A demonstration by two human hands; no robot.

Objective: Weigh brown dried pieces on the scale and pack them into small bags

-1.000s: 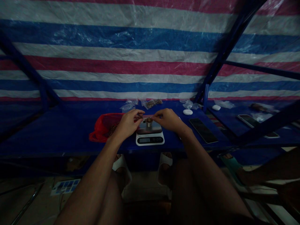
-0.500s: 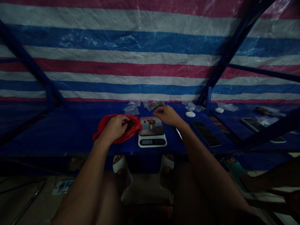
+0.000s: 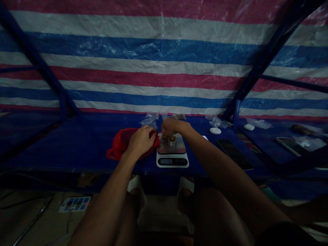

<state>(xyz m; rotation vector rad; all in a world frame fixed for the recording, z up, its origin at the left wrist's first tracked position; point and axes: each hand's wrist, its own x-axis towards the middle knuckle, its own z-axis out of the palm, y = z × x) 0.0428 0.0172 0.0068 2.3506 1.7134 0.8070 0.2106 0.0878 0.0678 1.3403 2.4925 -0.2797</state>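
A small white digital scale (image 3: 160, 164) with a metal pan stands on the blue table. On its pan sits a little metal cup (image 3: 172, 142) filled with brown pieces. My right hand (image 3: 171, 127) is bent down over the pan's left side, just beside the cup. Its fingers are pinched together, and their tips are partly hidden. Left of the scale lies an open red plastic bag (image 3: 119, 145). Over the bag's right part, close to the scale, is my left hand (image 3: 142, 138). Its fingers are curled; what they hold, if anything, is too dark to make out.
Clear plastic bags (image 3: 150, 119) lie at the table's back, one with brown pieces (image 3: 179, 117). To the right are a white earbud case (image 3: 215, 131) and a dark phone (image 3: 234, 153). Blue metal posts (image 3: 236, 111) stand before a striped sheet (image 3: 153, 51).
My left hand has moved right across the red bag toward the scale. My right hand has shifted left and lower over the pan. The camera view has shifted slightly.
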